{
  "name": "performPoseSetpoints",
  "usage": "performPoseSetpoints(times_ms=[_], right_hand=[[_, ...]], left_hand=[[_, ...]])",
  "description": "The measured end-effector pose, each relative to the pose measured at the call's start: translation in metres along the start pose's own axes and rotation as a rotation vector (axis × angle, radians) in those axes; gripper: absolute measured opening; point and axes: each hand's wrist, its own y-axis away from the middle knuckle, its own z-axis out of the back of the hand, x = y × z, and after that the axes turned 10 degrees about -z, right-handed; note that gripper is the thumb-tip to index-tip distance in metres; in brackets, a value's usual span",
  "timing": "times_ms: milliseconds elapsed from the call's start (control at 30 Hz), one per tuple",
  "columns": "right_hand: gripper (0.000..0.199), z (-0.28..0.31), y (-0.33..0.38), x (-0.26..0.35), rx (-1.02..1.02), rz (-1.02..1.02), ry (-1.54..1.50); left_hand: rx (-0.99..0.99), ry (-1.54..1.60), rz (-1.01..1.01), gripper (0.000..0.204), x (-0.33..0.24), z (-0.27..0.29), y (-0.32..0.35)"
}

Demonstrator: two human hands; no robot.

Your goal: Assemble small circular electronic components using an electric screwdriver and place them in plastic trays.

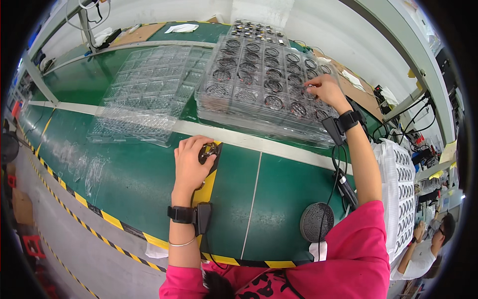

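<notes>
My left hand (190, 162) is closed around a small dark coiled cable (209, 151), just above the green table by a black-and-yellow tape strip. Farther right, my right hand (328, 92) reaches over a stack of clear plastic trays (239, 113). Its thumb and fingers pinch at a coiled cable (309, 93) in one of the right-hand compartments; the fingers partly cover it. Coiled black cables (274, 85) lie in many of the other compartments. Both wrists wear black straps with small boxes.
Clear trays without coils (144, 89) lie stacked at the left. A round grey perforated object (317, 222) and a black handheld tool (345, 189) sit near my right forearm. White sheets with black rings (404, 194) stand at the right, and a co-worker (423, 251) is beyond.
</notes>
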Motion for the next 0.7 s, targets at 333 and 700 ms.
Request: performPoseSetpoints(times_ms=[333,700], right_hand=[[0.020,-0.020,-0.014,-0.013,-0.114,0.189,-0.161],[0.028,-0.003,-0.001,-0.026,-0.260,0.364,0.357]], left_hand=[[-0.005,-0.014,-0.003,0.036,0.000,0.002,0.001],[0.000,-0.020,-0.004,0.035,-0.002,0.000,-0.002]])
